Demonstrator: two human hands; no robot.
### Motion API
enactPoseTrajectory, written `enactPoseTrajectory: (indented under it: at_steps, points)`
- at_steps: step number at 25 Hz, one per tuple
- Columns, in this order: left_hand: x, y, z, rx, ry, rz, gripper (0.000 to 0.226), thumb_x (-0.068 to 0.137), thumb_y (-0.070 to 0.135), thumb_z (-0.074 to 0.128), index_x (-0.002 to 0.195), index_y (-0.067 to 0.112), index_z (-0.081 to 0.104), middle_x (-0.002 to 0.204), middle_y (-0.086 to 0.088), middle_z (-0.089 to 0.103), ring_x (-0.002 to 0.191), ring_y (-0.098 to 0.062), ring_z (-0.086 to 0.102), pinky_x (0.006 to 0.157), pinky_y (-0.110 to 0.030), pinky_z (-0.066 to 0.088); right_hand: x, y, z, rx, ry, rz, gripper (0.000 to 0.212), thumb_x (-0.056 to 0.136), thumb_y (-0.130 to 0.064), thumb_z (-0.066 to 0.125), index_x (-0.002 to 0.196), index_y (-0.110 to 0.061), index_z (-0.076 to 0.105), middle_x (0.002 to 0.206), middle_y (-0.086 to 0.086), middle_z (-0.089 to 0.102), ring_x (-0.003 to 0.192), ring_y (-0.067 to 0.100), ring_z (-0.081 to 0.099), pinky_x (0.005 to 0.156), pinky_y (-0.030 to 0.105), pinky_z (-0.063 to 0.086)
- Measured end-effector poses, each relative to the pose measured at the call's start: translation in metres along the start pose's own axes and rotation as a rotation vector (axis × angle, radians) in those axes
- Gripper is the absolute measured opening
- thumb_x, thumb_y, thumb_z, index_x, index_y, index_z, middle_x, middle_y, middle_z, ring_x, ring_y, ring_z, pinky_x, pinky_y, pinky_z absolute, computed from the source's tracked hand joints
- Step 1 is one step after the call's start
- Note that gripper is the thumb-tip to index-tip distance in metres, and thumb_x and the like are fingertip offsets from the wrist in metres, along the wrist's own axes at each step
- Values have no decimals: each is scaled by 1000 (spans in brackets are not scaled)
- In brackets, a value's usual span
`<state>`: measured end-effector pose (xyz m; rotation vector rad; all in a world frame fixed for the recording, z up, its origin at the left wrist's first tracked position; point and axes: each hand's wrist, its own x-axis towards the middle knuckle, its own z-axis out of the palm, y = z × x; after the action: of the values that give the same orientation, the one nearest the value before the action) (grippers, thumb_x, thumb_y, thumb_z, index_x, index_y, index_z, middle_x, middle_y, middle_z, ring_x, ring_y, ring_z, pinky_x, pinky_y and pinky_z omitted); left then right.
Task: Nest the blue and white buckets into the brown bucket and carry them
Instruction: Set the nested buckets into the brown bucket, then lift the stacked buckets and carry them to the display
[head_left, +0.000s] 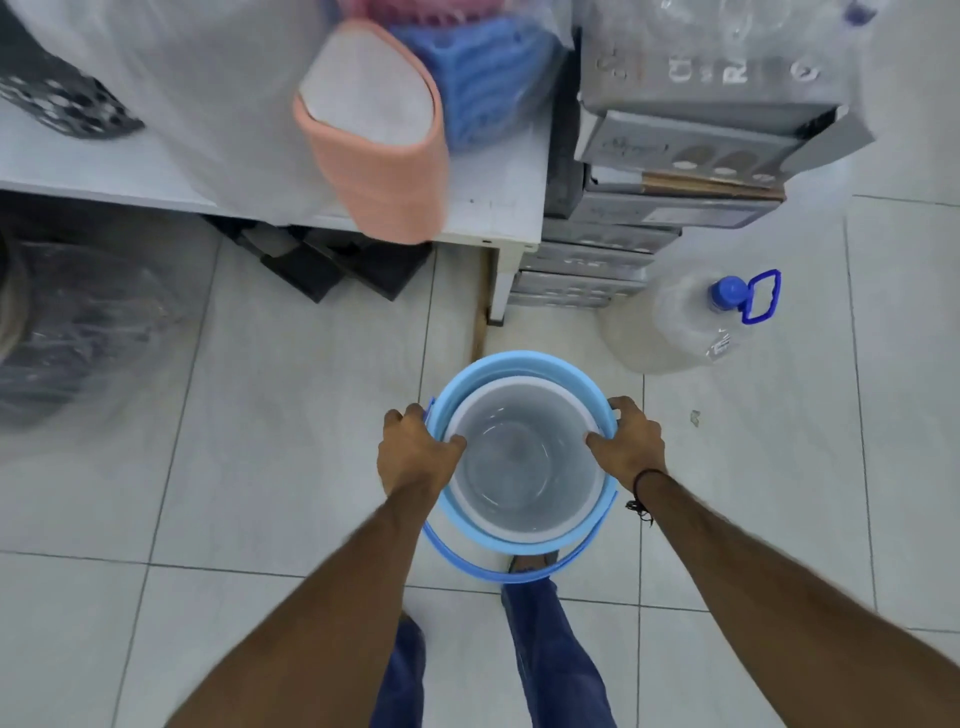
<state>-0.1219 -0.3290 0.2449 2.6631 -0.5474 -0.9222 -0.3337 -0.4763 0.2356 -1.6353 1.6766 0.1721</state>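
Note:
I hold a light blue bucket (519, 364) in front of me above the tiled floor, with a white bucket (519, 467) nested inside it. My left hand (415, 449) grips the left rim, thumb over the white bucket's edge. My right hand (628, 439) grips the right rim the same way. The blue handle (467, 564) hangs down at the near side. A salmon-brown bucket (379, 171) with a white inside lies tilted on the white table ahead, its mouth facing up and left.
A white table (498, 208) carries plastic-wrapped goods and a blue crate (478, 73). Grey boxes (675, 156) are stacked at the right. A large clear water jug (685, 322) with a blue cap stands on the floor. Bagged dark items (78, 338) lie at left.

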Motion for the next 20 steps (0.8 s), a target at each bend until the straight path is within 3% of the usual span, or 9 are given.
enactPoseTrajectory:
  at_steps: [5,10,13,15,18,20]
  points:
    - [44,-15,89,36,-24,-81,52,68,43,79,108,15,59,92,-3,49,77,-26,60,69,-38,57,68,47,45,-66,-44,-35,44,82,-20,72,121,-15,52,96,11,67,81,30,62,70,34,53]
    - [81,-52,162,144,-35,-168,58,69,50,77,106,10,57,99,-10,59,85,-33,65,72,-43,59,115,79,109,-184,-62,-80,43,84,-16,70,123,-11,51,110,16,59,95,35,58,76,36,47]
    - [96,-69,185,258,62,-105,69,61,57,77,106,9,53,100,-13,63,87,-34,64,70,-44,54,125,85,131,-243,-16,-121,44,84,-17,69,124,-12,49,115,15,55,98,36,57,78,41,52]
    - [111,-75,194,322,71,0,82,58,58,77,118,9,48,111,-14,59,99,-35,59,77,-47,51,127,89,136,-266,47,-131,47,83,-25,69,124,-15,48,115,12,55,100,33,57,73,42,55]
    - [148,-77,198,-6,-216,-119,109,60,42,86,147,18,25,143,-12,43,125,-35,47,99,-52,48,136,96,137,-206,19,-57,53,81,-36,72,124,-17,49,114,9,61,97,31,61,76,42,57]
    - [164,-80,197,-162,-376,-155,103,60,33,88,145,20,31,131,-10,54,113,-32,57,86,-42,54,141,97,137,-156,-57,-17,40,83,-35,70,114,-15,55,102,9,67,85,30,63,73,38,56]
